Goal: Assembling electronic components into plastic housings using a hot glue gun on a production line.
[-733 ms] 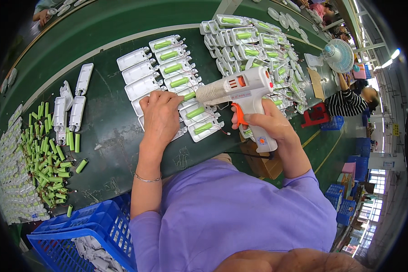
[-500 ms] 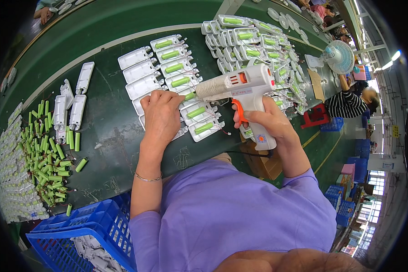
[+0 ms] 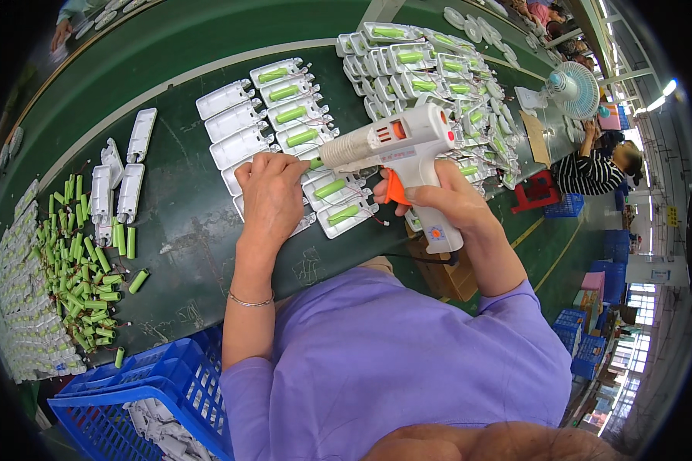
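Note:
My right hand (image 3: pixel 457 201) is wrapped around the grip of a white hot glue gun (image 3: pixel 396 146), its fingers at the orange trigger. The gun's nozzle end points left, over a row of white plastic housings (image 3: pixel 291 114) that hold green cylindrical batteries (image 3: pixel 301 137). My left hand (image 3: pixel 273 192) is closed at the tip of the gun, fingertips on a green battery (image 3: pixel 315 163) partly hidden by the gun. Beside that row, white housings without batteries (image 3: pixel 234 121) form a second row, partly under my left hand.
Loose green batteries (image 3: pixel 92 296) lie heaped at the left, near a few white housings (image 3: pixel 131 192). Stacked filled housings (image 3: pixel 411 58) stand at the back right, near a fan (image 3: pixel 573 91). A blue crate (image 3: pixel 142 384) sits below the table's front edge. A person in stripes (image 3: pixel 592 170) is at the right.
The glue gun and my right hand have moved slightly left, and the nozzle end covers more of the battery by my left fingers. My left hand has hardly moved.

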Demonstrator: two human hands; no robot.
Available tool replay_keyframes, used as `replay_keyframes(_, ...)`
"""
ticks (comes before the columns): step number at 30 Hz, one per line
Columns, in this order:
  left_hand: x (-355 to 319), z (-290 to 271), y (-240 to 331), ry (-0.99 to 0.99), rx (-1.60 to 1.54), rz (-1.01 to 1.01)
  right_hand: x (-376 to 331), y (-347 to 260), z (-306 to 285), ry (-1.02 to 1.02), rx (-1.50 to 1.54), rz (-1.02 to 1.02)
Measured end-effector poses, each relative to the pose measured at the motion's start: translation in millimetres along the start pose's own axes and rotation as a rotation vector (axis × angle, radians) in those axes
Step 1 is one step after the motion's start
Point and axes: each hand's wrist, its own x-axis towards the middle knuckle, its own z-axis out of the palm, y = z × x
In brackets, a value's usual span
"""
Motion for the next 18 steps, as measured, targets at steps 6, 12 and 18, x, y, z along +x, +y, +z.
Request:
replay_keyframes(6,-2.3,-3.3,6.6,0.065,0.018,0.023,-30.8,-3.4,-2.1,0.012,0.092,-0.066)
replay_keyframes(12,-20.6,-11.8,30.9,-0.009,-0.030,0.040,-57.0,1.5,1.1,0.074,0.104,0.038)
replay_keyframes(18,-30.6,1.4,29.6,-0.033,-0.066,0.020,-51.4,13.4,-2.2,0.101,0.037,0.076)
